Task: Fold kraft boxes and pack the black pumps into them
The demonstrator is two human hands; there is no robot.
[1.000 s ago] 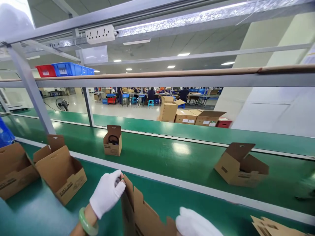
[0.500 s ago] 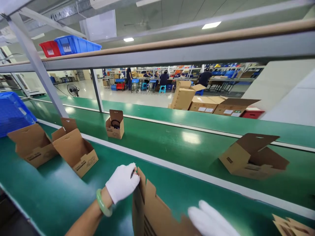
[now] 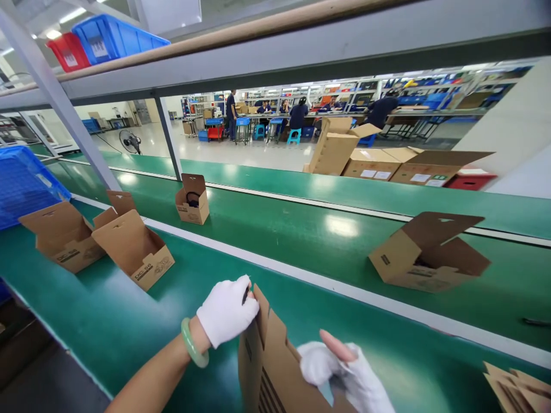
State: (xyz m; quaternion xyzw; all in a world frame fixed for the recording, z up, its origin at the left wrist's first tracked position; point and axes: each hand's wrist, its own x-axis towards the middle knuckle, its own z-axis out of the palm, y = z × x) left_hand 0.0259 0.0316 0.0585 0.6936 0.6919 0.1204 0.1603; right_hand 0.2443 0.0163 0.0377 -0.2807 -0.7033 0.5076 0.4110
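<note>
My left hand, in a white glove and with a green bangle at the wrist, pinches the upper corner of a brown cardboard box. This box stands partly flattened, with notched flaps and dark printed stripes, and runs out of view at the bottom. At its right edge is my right hand, gloved but with a bare thumb sticking up. Its fingers curl against the cardboard; their tips are hidden. A small pale-blue patch shows below them, too unclear to name.
Two open cartons stand at left beside a blue crate. Across the white strip, a small box holds something dark; another open box is at right. Folded cardboard lies at lower right. A shelf beam crosses above.
My right hand has gone from stretched fingers to curled ones at the box's edge. My left hand keeps its hold. The camera view has tilted down slightly.
</note>
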